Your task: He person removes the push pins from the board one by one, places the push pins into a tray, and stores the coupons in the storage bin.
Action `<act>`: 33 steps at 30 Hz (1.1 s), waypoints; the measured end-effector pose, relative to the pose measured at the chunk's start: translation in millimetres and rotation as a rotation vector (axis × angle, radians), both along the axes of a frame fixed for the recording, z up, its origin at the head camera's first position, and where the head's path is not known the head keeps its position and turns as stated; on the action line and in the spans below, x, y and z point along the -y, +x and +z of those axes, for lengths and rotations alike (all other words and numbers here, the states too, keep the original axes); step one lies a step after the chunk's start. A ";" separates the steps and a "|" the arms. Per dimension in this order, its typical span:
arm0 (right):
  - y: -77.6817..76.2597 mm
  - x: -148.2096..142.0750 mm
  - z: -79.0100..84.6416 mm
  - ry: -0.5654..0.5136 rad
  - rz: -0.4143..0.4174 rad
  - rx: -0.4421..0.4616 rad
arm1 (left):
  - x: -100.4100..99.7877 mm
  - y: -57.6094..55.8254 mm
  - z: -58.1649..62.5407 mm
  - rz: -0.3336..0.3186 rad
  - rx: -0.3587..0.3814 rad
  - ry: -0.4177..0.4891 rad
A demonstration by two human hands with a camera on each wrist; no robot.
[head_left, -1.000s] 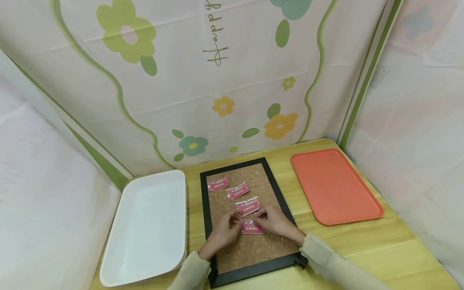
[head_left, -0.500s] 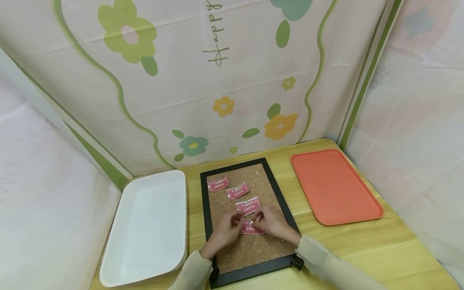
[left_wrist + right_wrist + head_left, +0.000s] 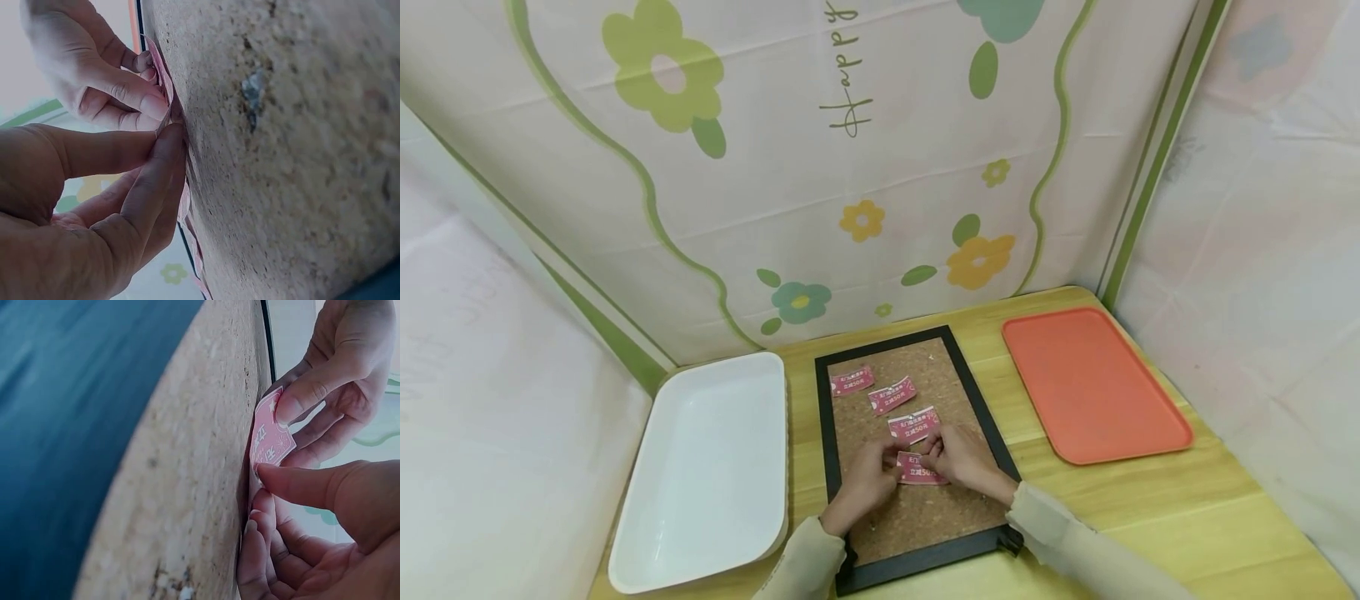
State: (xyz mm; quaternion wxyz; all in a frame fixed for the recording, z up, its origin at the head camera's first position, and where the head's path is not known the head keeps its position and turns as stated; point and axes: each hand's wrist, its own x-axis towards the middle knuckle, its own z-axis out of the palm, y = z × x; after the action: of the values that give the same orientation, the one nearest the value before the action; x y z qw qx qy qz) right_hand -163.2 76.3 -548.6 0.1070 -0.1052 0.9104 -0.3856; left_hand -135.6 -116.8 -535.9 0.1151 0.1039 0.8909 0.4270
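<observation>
Pink paper coupon (image 3: 265, 434); white-lettered, slightly bent

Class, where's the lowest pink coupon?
In the head view, the lowest coupon is over the corkboard between the left hand and right hand, below another coupon, left of the orange tray.

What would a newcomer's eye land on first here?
Probably the orange-red rectangular tray, the strongest colour, on the table's right. Next come the left hand and right hand, pinching the nearest pink paper coupon on the black-framed cork board. On the left sits a white rectangular basin.
</observation>
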 end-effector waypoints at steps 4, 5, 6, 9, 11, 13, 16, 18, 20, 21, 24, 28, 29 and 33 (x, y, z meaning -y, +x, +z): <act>0.5 0.1 1.1 0.000 0.001 0.004 | -1.1 -0.4 0.3 0.001 0.005 0.008; 0.5 0.1 1.5 -0.004 0.001 0.007 | -1.4 -0.4 0.4 0.000 0.004 0.006; 0.6 -0.1 1.8 -0.003 0.001 0.009 | -1.6 -0.4 0.5 0.000 0.005 0.004; -0.1 -0.3 0.8 -0.007 0.015 0.002 | -2.0 0.2 1.7 0.001 0.012 0.000; -0.4 -0.8 0.0 -0.009 0.026 -0.005 | -2.1 0.8 1.9 0.000 0.015 -0.002; -0.5 -1.0 -0.3 -0.010 0.042 -0.021 | -2.0 0.9 2.1 0.001 0.019 0.002; -0.9 -1.0 -0.1 -0.006 0.057 -0.036 | -2.0 0.9 1.6 0.002 0.015 0.008; -1.1 -1.0 0.4 -0.001 0.063 -0.041 | -2.3 0.5 1.3 0.001 0.008 0.007; -1.6 -1.7 1.3 0.000 0.064 -0.034 | -3.3 0.1 0.4 -0.004 0.004 0.010; -1.7 -2.1 1.9 0.002 0.063 -0.030 | -3.8 -0.2 0.0 -0.007 0.002 0.012; -2.0 -3.2 2.8 0.000 0.060 -0.015 | -5.2 -0.2 -1.0 -0.014 0.004 0.014; -2.0 -2.8 2.4 -0.016 0.068 -0.009 | -5.0 0.2 -1.3 -0.018 0.007 0.005; -2.0 -2.3 2.5 -0.022 0.069 -0.013 | -4.6 0.2 -1.4 -0.019 0.008 0.001; -2.5 -0.1 2.4 -0.057 0.070 -0.011 | -3.4 -0.1 -1.5 -0.016 0.012 -0.002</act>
State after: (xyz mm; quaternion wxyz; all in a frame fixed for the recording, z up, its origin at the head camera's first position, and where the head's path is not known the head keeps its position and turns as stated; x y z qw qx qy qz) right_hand -165.7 76.4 -546.2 0.1126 -0.1421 0.8954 -0.4067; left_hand -135.7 -113.4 -537.3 0.1241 0.1081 0.8896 0.4260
